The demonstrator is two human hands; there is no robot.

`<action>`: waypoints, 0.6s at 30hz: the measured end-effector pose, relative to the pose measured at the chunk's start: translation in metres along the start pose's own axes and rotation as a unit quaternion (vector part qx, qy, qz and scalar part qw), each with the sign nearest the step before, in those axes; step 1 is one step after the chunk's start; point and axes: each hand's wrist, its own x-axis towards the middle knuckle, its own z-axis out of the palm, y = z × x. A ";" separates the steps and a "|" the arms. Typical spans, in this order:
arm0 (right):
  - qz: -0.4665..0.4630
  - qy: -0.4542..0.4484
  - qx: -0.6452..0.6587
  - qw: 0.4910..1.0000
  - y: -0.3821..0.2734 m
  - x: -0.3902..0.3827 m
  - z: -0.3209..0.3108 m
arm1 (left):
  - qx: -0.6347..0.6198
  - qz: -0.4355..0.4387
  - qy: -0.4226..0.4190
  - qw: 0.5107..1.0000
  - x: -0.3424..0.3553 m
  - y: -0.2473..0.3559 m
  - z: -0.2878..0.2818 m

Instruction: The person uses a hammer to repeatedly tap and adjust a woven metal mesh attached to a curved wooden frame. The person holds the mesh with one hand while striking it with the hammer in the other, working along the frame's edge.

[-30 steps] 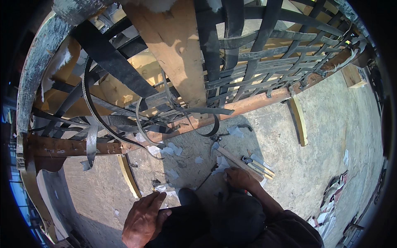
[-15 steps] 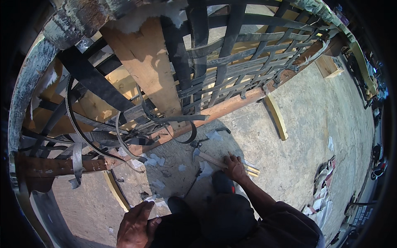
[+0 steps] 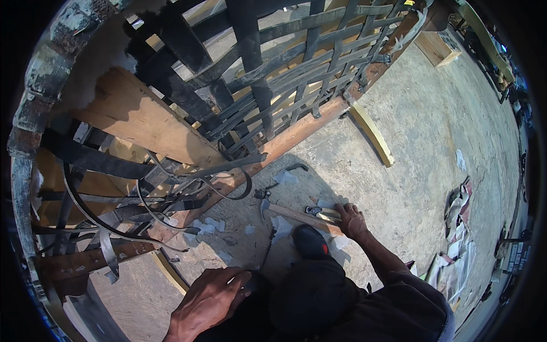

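My right hand (image 3: 352,221) is down at the floor, its fingers closed over the yellow handles of a pair of pliers (image 3: 313,211). The dark head of the pliers points left. Just beside them lies a hammer (image 3: 296,215) with a wooden handle; its metal head is toward the frame. My left hand (image 3: 209,295) rests over my left knee with loosely bent fingers and nothing visible in it. Ahead stands a wooden furniture frame (image 3: 302,137) with woven dark webbing straps (image 3: 296,57). Several loose straps (image 3: 231,165) hang from its lower left, beside a broad bare board (image 3: 145,122).
My dark shoe (image 3: 310,242) is next to the hammer. Pale torn scraps (image 3: 208,226) litter the concrete floor. Yellowish curved wooden feet (image 3: 373,137) stick out under the rail. A wooden block (image 3: 437,48) lies far right, and crumpled fabric (image 3: 456,228) at the right.
My right hand has left the hammer's handle and moved slightly right and up, onto the pliers. My left hand has shifted right, over the knee. The view has turned a little.
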 end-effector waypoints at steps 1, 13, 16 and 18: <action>-0.017 0.012 -0.003 1.000 0.005 0.000 0.005 | 0.034 0.050 0.009 0.998 0.021 0.003 -0.001; -0.056 -0.044 0.162 0.984 -0.001 -0.014 -0.004 | 0.672 -0.002 0.030 0.740 0.302 -0.113 0.051; 0.031 -0.074 0.305 0.949 -0.024 -0.015 -0.018 | 0.685 -0.040 0.020 0.727 0.304 -0.137 0.039; 0.027 -0.068 0.323 0.944 -0.034 -0.003 -0.040 | 0.644 -0.035 0.089 0.759 0.305 -0.145 0.041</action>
